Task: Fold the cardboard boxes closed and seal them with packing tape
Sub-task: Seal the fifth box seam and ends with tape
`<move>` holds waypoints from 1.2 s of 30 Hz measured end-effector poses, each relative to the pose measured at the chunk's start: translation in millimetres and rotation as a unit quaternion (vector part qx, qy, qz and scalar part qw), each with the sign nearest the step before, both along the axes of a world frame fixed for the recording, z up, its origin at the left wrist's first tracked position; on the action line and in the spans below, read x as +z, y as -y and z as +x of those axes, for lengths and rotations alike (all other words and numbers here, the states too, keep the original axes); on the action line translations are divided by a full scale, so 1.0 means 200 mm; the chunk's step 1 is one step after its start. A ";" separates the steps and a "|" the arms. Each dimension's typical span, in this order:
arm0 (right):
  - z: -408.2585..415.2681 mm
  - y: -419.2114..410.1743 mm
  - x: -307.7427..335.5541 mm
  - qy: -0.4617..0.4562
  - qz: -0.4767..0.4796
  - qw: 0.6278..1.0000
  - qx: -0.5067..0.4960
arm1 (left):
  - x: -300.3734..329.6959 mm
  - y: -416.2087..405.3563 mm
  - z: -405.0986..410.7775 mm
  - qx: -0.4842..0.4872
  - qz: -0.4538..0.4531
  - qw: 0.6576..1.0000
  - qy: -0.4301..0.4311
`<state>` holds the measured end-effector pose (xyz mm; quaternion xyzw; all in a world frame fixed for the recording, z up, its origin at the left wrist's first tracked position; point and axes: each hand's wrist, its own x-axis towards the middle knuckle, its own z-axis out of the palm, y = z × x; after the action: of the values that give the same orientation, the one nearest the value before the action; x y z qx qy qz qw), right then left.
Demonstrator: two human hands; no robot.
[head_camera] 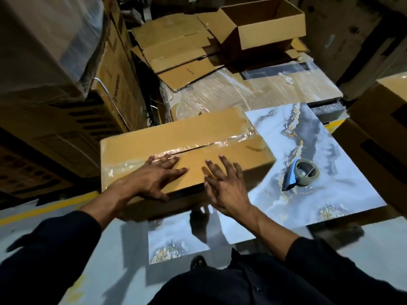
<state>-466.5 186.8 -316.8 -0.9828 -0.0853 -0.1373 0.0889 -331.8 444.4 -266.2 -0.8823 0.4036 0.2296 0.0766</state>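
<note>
The closed brown cardboard box [193, 137], its centre seam covered by clear tape, lies on the marbled blue-white slab [330, 155]. The left hand [154, 179] presses flat on its near-left top, fingers spread, thumb over the near edge. The right hand [224, 186] is spread at the near edge beside it. Right of the box, apart, lies a grey tape dispenser [301, 175]. An open cardboard box [264, 25] stands behind.

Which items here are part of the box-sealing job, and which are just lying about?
Part of the job:
- closed cardboard box, clear tape along its seam
- tape dispenser lying on the marbled tabletop
- left hand and right hand, flat on the box
- open empty box
- flattened cartons

Lying about:
- film-wrapped stack
- large stacked cartons
</note>
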 end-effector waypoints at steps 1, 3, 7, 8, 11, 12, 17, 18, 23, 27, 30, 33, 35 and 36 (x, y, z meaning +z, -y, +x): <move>0.00 -0.02 0.00 -0.010 0.010 1.000 0.008 | 0.03 -0.04 0.02 0.012 0.020 0.999 0.025; 0.02 0.00 0.02 -0.020 0.031 0.999 0.009 | 0.06 -0.11 0.06 0.069 0.054 0.993 0.084; 0.08 0.19 0.03 -0.027 0.032 0.998 -0.036 | 0.07 -0.15 0.04 0.224 -0.042 0.967 0.115; 0.10 0.25 0.03 -0.029 0.024 0.998 -0.044 | 0.05 -0.11 0.01 0.290 -0.147 0.942 0.084; 0.11 0.37 0.00 -0.050 0.024 0.996 -0.073 | -0.04 0.11 -0.16 0.448 -0.387 0.805 0.053; 0.10 0.38 -0.03 -0.063 0.052 0.993 -0.089 | -0.10 0.21 -0.22 0.466 -0.391 0.791 0.065; -0.03 0.28 -0.10 -0.045 0.126 0.979 -0.153 | -0.29 0.52 -0.35 0.491 -0.389 0.778 0.039; -0.07 0.25 -0.09 -0.043 0.124 0.980 -0.152 | -0.31 0.52 -0.32 0.494 -0.395 0.774 0.033; -0.32 0.09 0.06 -0.081 0.069 0.990 -0.088 | -0.27 0.31 -0.10 0.502 -0.409 0.762 -0.002; -0.29 0.12 0.20 -0.088 0.094 0.986 -0.109 | -0.18 0.18 -0.02 0.499 -0.401 0.768 0.007; -0.16 0.23 0.27 -0.080 0.188 0.966 -0.156 | -0.14 0.23 -0.08 0.511 -0.405 0.758 0.024; 0.01 0.41 0.28 -0.053 0.260 0.941 -0.209 | -0.16 0.34 -0.27 0.552 -0.455 0.699 -0.008; 0.14 0.54 0.26 -0.058 0.257 0.934 -0.239 | -0.24 0.42 -0.42 0.583 -0.492 0.642 -0.078; 0.20 0.60 0.25 -0.074 0.254 0.932 -0.247 | -0.28 0.46 -0.49 0.594 -0.512 0.611 -0.108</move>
<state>-425.5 67.3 -265.9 -0.9251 0.2042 -0.0990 0.3046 -430.3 352.5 -321.7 -0.7930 -0.1521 0.0745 -0.5852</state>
